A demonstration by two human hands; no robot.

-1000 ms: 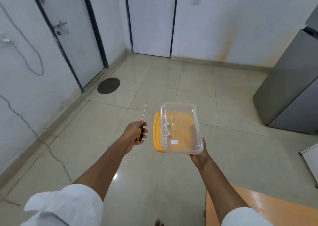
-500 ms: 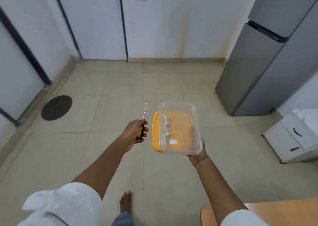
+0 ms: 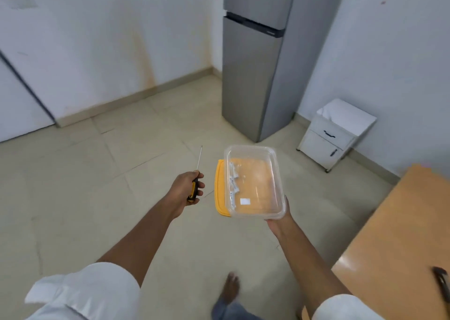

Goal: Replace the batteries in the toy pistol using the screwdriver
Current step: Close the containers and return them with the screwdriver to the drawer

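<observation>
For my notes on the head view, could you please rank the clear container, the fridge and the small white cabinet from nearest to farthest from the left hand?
From the left hand, which grips the screwdriver:
1. Clear container, just to its right, held by the right hand.
2. Fridge, ahead against the wall.
3. Small white cabinet, far right, beyond the fridge.
</observation>
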